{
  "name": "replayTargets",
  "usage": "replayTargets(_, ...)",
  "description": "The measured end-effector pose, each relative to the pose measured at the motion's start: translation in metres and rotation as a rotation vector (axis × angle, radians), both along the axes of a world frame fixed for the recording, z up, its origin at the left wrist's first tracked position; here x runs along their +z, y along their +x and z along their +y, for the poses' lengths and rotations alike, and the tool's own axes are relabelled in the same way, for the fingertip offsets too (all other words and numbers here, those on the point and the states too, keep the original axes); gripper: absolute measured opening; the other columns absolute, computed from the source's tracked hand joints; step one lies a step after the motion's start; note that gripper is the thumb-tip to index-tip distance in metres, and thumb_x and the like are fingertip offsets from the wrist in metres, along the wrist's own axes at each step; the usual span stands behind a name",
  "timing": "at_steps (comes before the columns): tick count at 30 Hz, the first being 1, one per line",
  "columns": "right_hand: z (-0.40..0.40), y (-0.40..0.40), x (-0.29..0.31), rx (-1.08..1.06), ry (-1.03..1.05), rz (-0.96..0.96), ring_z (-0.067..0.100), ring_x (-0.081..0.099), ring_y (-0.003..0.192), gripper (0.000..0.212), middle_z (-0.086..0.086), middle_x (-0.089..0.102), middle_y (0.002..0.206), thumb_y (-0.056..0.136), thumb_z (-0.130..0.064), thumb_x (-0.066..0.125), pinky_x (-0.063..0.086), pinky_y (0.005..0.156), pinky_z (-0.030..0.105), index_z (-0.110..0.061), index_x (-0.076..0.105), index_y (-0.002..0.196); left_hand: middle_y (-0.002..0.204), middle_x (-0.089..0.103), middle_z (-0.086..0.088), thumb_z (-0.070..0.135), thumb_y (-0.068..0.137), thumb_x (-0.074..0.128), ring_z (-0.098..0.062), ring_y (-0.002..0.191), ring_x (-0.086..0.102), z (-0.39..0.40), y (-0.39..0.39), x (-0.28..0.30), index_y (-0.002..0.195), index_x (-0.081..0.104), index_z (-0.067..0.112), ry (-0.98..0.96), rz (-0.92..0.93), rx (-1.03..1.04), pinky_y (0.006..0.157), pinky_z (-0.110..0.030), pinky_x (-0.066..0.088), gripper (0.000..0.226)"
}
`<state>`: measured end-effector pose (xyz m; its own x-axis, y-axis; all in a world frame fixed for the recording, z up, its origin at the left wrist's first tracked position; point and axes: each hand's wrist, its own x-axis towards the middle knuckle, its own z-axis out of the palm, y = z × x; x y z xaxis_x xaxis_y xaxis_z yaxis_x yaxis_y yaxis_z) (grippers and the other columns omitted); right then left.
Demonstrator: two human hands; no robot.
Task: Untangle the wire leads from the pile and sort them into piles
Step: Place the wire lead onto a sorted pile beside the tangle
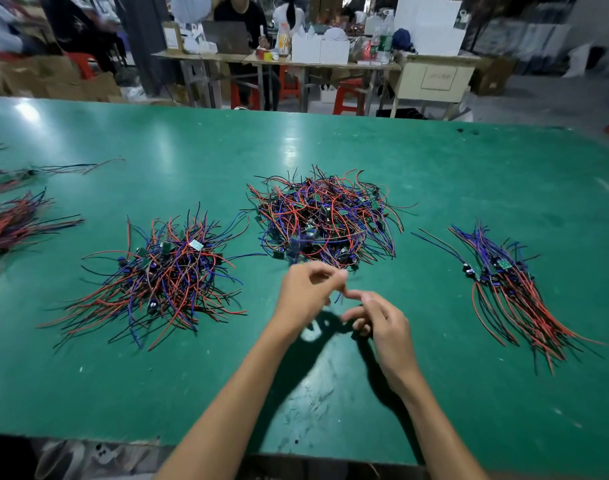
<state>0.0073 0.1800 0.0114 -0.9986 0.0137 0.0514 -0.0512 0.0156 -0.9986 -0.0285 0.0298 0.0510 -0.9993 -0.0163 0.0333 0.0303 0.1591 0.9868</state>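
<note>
- Just in front of the tangled pile (pixel 322 216), your left hand (pixel 305 296) and right hand (pixel 382 323) meet, fingers curled; a short blue wire bit (pixel 337 297) shows between them (blurred; the grip can't be told).
- Pull one lead out slowly, and don't drag its neighbours along.
- Sorted piles: left pile (pixel 161 275), right pile (pixel 514 289), both well apart from your hands on the green table (pixel 192 393).

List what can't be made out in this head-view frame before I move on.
- What the left hand and right hand hold: motion blur; only a short bit of blue wire shows between them.
- Pile at the far left: cut off by the frame edge and blurred.
- Markings on the small circuit boards in the middle pile: too small to read.
- Sign on the background cabinet: blurred.
</note>
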Motion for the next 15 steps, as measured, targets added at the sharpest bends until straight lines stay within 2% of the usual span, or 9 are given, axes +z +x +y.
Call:
replayTargets(3, -0.001, -0.003, -0.001, -0.052, 0.026, 0.015, 0.008, 0.065, 0.073, 0.037, -0.004, 0.078, 0.089, 0.1, -0.042, 0.042, 0.051, 0.066, 0.023, -0.034, 0.079, 0.098, 0.071, 0.074, -0.002, 0.011, 0.089, 0.075, -0.008, 0.058, 0.061, 0.012, 0.023, -0.007, 0.082, 0.076, 0.007, 0.09, -0.031, -0.188, 0.05, -0.016, 0.044, 0.009)
replayTargets(5, 0.0, -0.002, 0.002, -0.032, -0.052, -0.038, 0.011, 0.072, 0.087, 0.043, -0.002, 0.079, 0.099, 0.101, -0.049, 0.042, 0.055, 0.071, 0.028, -0.026, 0.079, 0.104, 0.071, 0.074, -0.006, 0.013, 0.088, 0.077, -0.01, 0.058, 0.059, 0.012, 0.031, -0.013, 0.081, 0.078, 0.011, 0.042, -0.068, -0.279, 0.049, -0.016, 0.042, 0.008)
replayTargets(6, 0.001, -0.001, 0.003, -0.016, -0.093, -0.054, 0.013, 0.073, 0.087, 0.042, 0.0, 0.079, 0.098, 0.103, -0.047, 0.045, 0.057, 0.069, 0.027, -0.022, 0.078, 0.105, 0.071, 0.075, -0.006, 0.016, 0.087, 0.078, -0.01, 0.057, 0.058, 0.011, 0.034, -0.015, 0.08, 0.079, 0.015, 0.006, -0.094, -0.313, 0.048, -0.017, 0.041, 0.008)
replayTargets(8, 0.001, 0.001, 0.005, 0.0, -0.127, -0.029, 0.013, 0.072, 0.075, 0.026, 0.004, 0.077, 0.089, 0.104, -0.029, 0.056, 0.056, 0.061, 0.023, -0.016, 0.078, 0.099, 0.068, 0.073, -0.004, 0.02, 0.086, 0.079, -0.008, 0.053, 0.055, 0.005, 0.035, -0.019, 0.075, 0.079, 0.023, -0.081, -0.136, -0.353, 0.049, -0.019, 0.041, 0.011)
replayTargets(11, 0.0, 0.004, 0.004, -0.008, -0.071, 0.042, 0.009, 0.069, 0.078, 0.013, 0.003, 0.077, 0.087, 0.098, -0.008, 0.063, 0.054, 0.069, 0.02, -0.012, 0.074, 0.092, 0.073, 0.074, -0.014, 0.028, 0.091, 0.075, -0.013, 0.06, 0.063, -0.002, 0.034, -0.02, 0.076, 0.078, 0.021, -0.092, -0.153, -0.302, 0.054, -0.023, 0.048, 0.017)
replayTargets(13, 0.002, 0.004, 0.002, -0.03, -0.016, 0.085, 0.007, 0.066, 0.079, 0.015, -0.001, 0.077, 0.088, 0.098, -0.008, 0.063, 0.05, 0.071, 0.019, -0.016, 0.072, 0.089, 0.083, 0.075, -0.016, 0.034, 0.097, 0.065, -0.016, 0.068, 0.07, -0.001, 0.032, -0.018, 0.088, 0.074, 0.013, 0.021, -0.174, -0.202, 0.06, -0.028, 0.054, 0.025)
replayTargets(15, 0.005, 0.004, 0.001, -0.029, -0.021, 0.106, 0.007, 0.064, 0.079, 0.016, 0.001, 0.075, 0.089, 0.099, -0.009, 0.063, 0.049, 0.071, 0.024, -0.019, 0.071, 0.088, 0.093, 0.075, -0.012, 0.037, 0.101, 0.056, -0.018, 0.075, 0.073, 0.003, 0.031, -0.015, 0.103, 0.069, 0.007, 0.181, -0.222, -0.117, 0.065, -0.029, 0.057, 0.033)
